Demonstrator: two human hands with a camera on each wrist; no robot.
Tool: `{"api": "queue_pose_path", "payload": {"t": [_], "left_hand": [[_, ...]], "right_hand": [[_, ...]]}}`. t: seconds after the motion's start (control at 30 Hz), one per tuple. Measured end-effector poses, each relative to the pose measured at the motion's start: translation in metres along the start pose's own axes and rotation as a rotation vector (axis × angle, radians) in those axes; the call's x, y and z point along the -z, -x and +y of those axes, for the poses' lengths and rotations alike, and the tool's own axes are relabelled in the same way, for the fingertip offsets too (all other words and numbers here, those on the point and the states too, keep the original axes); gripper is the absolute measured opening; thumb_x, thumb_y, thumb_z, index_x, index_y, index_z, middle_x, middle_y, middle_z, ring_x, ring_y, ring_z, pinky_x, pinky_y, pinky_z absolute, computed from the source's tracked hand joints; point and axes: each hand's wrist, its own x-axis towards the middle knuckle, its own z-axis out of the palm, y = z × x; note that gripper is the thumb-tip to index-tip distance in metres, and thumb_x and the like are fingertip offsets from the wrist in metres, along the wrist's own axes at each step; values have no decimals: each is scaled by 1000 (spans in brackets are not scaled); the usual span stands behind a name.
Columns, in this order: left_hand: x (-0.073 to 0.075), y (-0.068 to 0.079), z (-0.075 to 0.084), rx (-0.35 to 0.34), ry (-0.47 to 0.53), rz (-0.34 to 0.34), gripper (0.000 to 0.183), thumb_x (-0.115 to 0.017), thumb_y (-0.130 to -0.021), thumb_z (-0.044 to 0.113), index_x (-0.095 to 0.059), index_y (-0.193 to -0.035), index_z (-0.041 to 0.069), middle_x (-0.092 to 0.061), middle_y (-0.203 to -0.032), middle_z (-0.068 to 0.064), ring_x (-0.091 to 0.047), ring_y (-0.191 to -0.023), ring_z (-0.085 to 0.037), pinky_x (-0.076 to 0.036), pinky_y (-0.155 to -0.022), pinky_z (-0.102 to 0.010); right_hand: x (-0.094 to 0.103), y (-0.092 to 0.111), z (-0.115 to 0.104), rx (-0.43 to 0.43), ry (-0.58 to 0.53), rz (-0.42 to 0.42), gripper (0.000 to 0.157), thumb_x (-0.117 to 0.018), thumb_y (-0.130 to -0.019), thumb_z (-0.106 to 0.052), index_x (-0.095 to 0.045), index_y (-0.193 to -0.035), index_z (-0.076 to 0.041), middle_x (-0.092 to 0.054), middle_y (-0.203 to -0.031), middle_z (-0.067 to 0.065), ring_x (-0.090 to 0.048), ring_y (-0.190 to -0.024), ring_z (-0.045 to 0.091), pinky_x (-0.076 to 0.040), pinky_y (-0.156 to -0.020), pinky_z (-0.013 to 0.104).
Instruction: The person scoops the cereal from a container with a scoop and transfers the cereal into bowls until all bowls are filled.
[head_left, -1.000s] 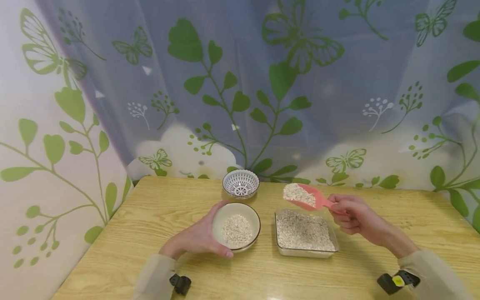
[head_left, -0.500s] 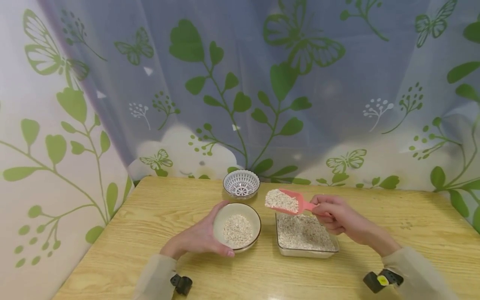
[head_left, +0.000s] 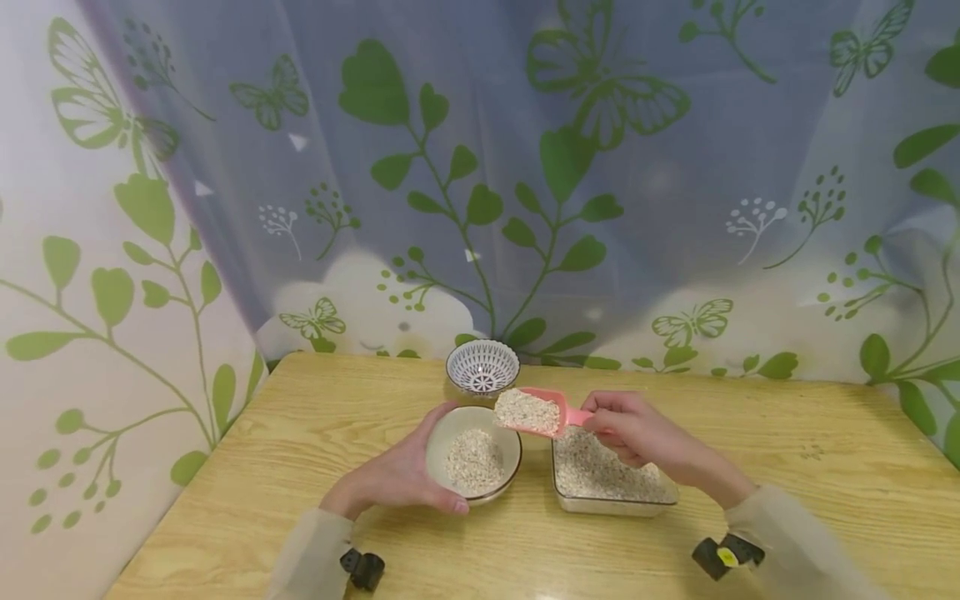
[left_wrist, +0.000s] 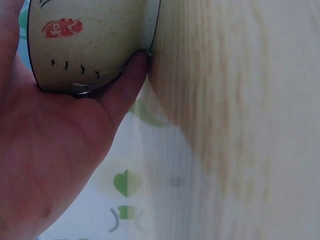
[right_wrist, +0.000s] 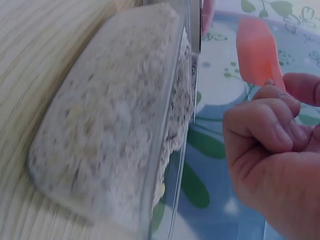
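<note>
My left hand (head_left: 401,468) grips a cream bowl (head_left: 441,454) with a dark rim, thumb at the near side and fingers at the far side. Oat flakes (head_left: 474,461) lie in its bottom. In the left wrist view the bowl's outer wall (left_wrist: 100,42) shows a red stamp and dark strokes. A pink scoop (head_left: 562,417) heaped with oats (head_left: 527,411) is in my right hand (head_left: 637,433), which pinches its handle. The scoop's tip hangs above the bowl's right rim. In the right wrist view the scoop's underside (right_wrist: 257,52) faces the camera.
Under my right hand stands a clear rectangular container (head_left: 615,506) filled with oats. A black-and-white patterned bowl (head_left: 482,367) stands behind the cream one on the wooden table (head_left: 247,475). A leaf-printed curtain (head_left: 480,167) hangs behind the table.
My right hand has carried the loaded scoop leftward and slightly down, from above the container to the cream bowl's rim. The left hand and the bowl have stayed in place.
</note>
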Motion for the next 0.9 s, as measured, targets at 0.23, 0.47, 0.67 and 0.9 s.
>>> {"api": "queue_pose_path", "payload": {"t": [0.23, 0.47, 0.67, 0.9], "left_hand": [[0, -1, 1, -4, -6, -3, 128, -95, -66, 26, -11, -162, 24, -42, -153, -12, -49, -133, -29, -43, -113, -52], [0, -1, 2, 22, -33, 12, 131, -96, -64, 27, -10, -163, 21, -41, -153, -13, -48, -133, -30, -44, -112, -52], [-1, 0, 3, 34, -44, 22, 129, -96, -64, 28, -12, -162, 26, -41, -153, -14, -49, -132, -30, -43, -112, -54], [-1, 2, 4, 33, -29, 15, 129, -95, -66, 28, -10, -162, 25, -42, -153, -12, -47, -134, -30, -39, -115, -57]], "right_hand": [[-17, -12, -4, 39, 190, 43, 22, -54, -100, -17, -56, -102, 5, -35, -62, -6, -24, -49, 7, -23, -45, 20], [-36, -21, -6, 126, 503, 126, 12, -56, -97, -14, -62, -96, -5, -38, -61, -6, -30, -51, 7, -28, -47, 20], [-54, -19, -8, 317, 912, 195, 2, -58, -90, -18, -56, -92, -17, -32, -59, -13, -25, -53, 2, -23, -49, 19], [-68, -18, -6, 634, 1277, 289, 18, -64, -87, -20, -47, -83, -17, -40, -61, -12, -28, -49, 1, -23, -44, 18]]}}
